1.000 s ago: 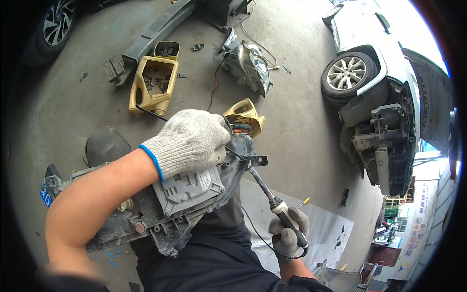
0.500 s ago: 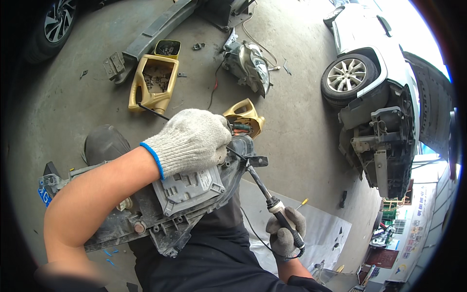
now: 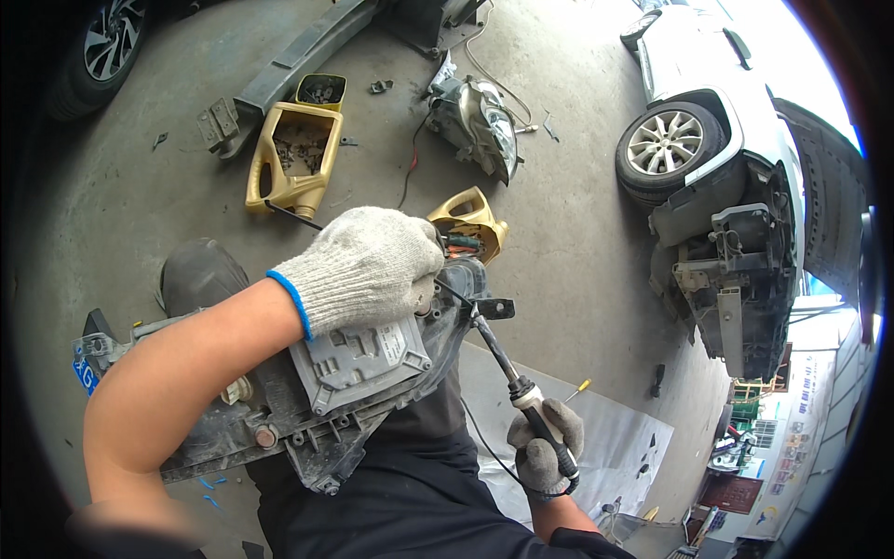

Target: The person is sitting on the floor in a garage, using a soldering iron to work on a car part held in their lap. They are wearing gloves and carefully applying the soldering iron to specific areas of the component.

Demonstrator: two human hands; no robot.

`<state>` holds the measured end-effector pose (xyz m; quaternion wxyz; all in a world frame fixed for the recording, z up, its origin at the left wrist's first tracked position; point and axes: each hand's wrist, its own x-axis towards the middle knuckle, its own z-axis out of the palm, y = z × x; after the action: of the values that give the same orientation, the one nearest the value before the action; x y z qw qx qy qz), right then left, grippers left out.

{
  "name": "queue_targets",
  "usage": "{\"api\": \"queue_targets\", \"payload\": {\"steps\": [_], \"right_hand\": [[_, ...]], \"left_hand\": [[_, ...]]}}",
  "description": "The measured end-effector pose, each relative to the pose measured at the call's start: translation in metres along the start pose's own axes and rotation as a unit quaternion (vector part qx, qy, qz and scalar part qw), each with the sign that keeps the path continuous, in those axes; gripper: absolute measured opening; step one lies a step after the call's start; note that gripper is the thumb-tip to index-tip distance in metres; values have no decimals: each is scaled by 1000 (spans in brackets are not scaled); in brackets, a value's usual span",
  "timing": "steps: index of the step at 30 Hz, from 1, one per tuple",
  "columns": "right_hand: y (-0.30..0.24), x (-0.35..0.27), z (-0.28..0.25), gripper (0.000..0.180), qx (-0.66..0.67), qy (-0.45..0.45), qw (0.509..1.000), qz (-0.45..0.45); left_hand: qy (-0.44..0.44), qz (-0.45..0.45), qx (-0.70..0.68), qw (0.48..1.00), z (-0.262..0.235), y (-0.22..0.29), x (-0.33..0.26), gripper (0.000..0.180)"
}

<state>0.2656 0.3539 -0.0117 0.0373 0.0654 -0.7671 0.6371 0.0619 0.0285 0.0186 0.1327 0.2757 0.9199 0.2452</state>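
Both my hands grip: left hand (image 3: 371,270) on the black rod (image 3: 294,216), right hand (image 3: 536,461) on the iron (image 3: 525,396), best kept slow and steady.

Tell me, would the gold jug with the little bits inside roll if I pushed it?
The jug would probably slide rather than roll, since its sides look flattish. It's likely stiff but light, as its walls look like thin plastic. Tipping it might spill the small parts, because its upper side is cut wide open.
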Motion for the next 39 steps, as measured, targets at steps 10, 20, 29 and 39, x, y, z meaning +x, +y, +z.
{"api": "queue_targets", "payload": {"steps": [10,20,29,39], "right_hand": [[-2,3,-5,67,-85,-40,995,-45],[-2,-5,-8,57,-14,-26,998,-53],[-1,-3,-4,71,-31,-4,1000,-4],[3,-4,-3,73,-14,1,1000,9]], "left_hand": [[26,21,-20,999,3,-3,-1,25],[8,6,-5,1000,1,-4,-1,24],[21,10,-13,1000,4,-4,-2,24],[29,36,-21,999,7,-8,-1,25]]}}
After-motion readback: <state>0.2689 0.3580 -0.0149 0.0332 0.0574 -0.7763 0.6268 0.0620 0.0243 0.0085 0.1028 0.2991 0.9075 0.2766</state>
